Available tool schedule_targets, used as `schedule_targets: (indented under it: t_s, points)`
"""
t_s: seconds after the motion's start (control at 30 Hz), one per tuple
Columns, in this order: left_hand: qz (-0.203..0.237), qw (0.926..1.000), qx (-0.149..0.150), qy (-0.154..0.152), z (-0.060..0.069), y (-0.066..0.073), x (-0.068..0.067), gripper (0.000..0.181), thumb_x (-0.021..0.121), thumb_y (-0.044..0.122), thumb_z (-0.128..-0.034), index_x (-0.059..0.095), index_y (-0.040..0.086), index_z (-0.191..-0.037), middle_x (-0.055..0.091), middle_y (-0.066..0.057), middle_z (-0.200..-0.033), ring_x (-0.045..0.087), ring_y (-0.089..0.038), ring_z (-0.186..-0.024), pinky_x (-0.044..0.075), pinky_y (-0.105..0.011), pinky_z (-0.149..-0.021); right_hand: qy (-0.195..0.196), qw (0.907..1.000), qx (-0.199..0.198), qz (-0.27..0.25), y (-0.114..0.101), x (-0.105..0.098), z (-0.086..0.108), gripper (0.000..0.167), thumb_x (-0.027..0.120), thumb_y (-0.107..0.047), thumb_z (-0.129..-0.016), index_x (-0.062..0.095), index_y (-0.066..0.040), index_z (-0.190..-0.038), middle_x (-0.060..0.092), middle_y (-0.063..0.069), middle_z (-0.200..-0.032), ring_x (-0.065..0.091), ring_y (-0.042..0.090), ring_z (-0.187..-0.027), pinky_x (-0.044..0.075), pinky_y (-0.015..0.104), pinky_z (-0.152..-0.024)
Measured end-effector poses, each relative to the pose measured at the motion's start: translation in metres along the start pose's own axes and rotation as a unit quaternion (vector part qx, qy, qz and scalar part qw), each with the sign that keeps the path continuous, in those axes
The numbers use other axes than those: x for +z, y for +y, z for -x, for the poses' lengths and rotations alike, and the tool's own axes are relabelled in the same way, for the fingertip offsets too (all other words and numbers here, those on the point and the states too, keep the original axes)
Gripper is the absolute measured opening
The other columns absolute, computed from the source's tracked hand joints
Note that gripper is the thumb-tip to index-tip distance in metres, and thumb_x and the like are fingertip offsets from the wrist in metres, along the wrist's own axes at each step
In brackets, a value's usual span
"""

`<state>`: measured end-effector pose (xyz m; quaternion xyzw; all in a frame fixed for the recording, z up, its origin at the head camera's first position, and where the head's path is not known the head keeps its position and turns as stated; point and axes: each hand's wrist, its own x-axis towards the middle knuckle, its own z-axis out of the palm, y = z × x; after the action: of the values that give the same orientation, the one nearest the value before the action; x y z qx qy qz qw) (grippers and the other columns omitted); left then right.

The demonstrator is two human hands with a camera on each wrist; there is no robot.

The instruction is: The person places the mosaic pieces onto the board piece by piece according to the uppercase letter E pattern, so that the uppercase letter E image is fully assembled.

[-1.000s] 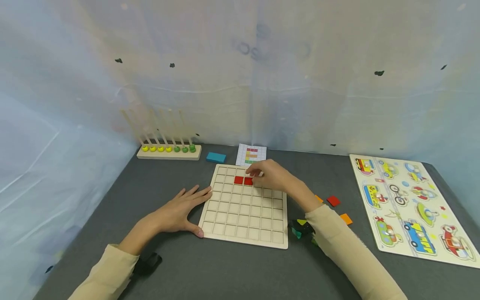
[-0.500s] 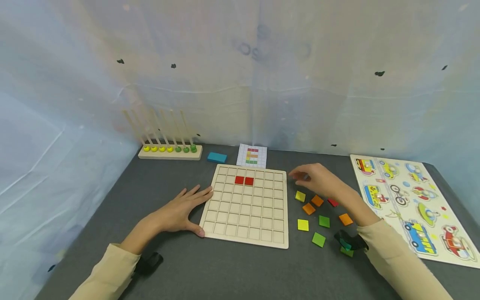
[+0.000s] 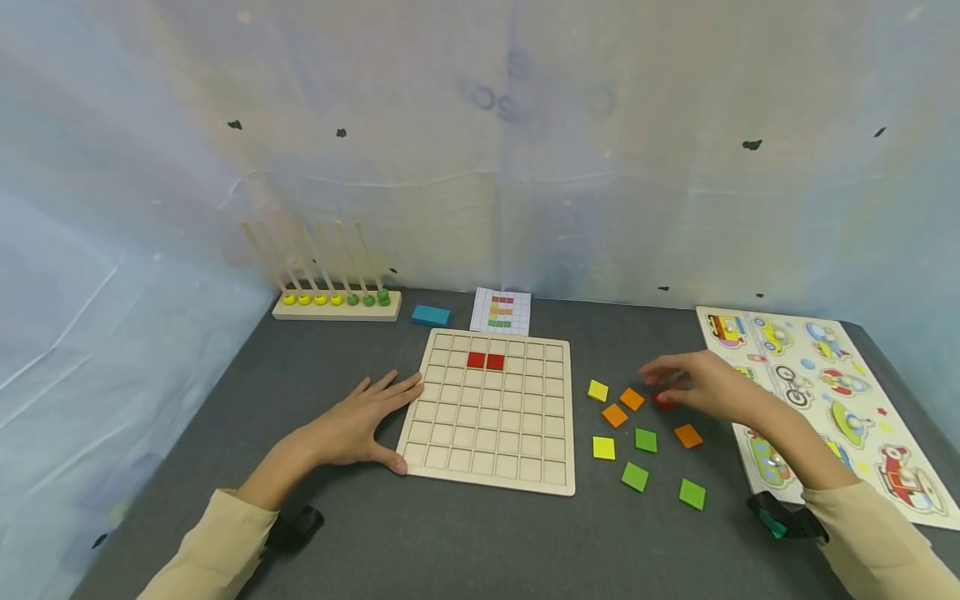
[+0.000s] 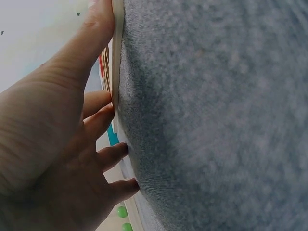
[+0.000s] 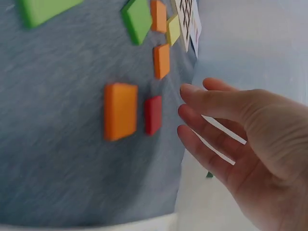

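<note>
A wooden grid board (image 3: 487, 412) lies mid-table, with two red tiles (image 3: 476, 360) side by side in its upper cells. My left hand (image 3: 358, 425) rests spread at the board's left edge, thumb and fingertips touching it; the left wrist view shows the same hand (image 4: 62, 110) against the board's edge (image 4: 116, 62). Over a loose red tile (image 3: 663, 402) hovers my right hand (image 3: 701, 385), partly hiding it. In the right wrist view that tile (image 5: 153, 115) lies apart from my right hand (image 5: 240, 130), whose fingers are relaxed and hold nothing.
Loose orange (image 3: 687, 436), yellow (image 3: 603, 448) and green tiles (image 3: 634, 477) lie right of the board. Behind it are a pattern card (image 3: 501, 312), a blue block (image 3: 431, 316) and a bead rack (image 3: 337, 312). A picture puzzle board (image 3: 813, 367) lies far right.
My right hand has moved from the board's upper cells rightward to the loose red tile, uncovering the other loose tiles. The left hand has stayed at the board's edge.
</note>
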<state>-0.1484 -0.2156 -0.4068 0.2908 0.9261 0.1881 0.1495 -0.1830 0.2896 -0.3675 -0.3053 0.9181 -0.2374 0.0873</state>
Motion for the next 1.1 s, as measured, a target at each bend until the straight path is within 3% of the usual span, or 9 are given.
schedule_targets:
  t_s: [0.4,0.87,1.1]
  points:
    - [0.006,1.0,0.005,-0.001,0.001,-0.001,0.0,0.117,0.072,0.068,-0.0674,0.022,0.013,-0.158,0.016,-0.006,-0.163,0.008,-0.039,-0.149,0.005,-0.066,-0.113,0.04,0.9991,0.009,-0.005,0.02,0.019,0.013,0.039,0.076,0.001,-0.081,0.069,-0.003,-0.118,0.07,0.009,-0.109,0.066,0.028,-0.095,0.057,0.03,-0.072]
    - [0.009,0.9999,-0.005,-0.01,0.0,0.0,0.0,0.117,0.073,0.066,-0.0675,0.021,0.014,-0.158,0.013,-0.005,-0.164,0.006,-0.039,-0.149,0.004,-0.068,-0.112,0.074,0.9967,0.005,0.034,0.013,0.02,-0.005,0.036,0.077,0.004,-0.079,0.069,0.002,-0.113,0.069,0.011,-0.103,0.067,0.028,-0.091,0.058,0.04,-0.074]
    - [0.016,0.9997,-0.01,-0.013,0.0,0.001,0.001,0.117,0.075,0.064,-0.0671,0.021,0.013,-0.158,0.013,-0.005,-0.164,0.005,-0.039,-0.149,0.004,-0.067,-0.113,0.092,0.995,-0.008,0.039,0.004,0.02,-0.025,0.03,0.075,0.006,-0.081,0.07,0.003,-0.111,0.07,0.008,-0.095,0.066,0.023,-0.084,0.057,0.04,-0.073]
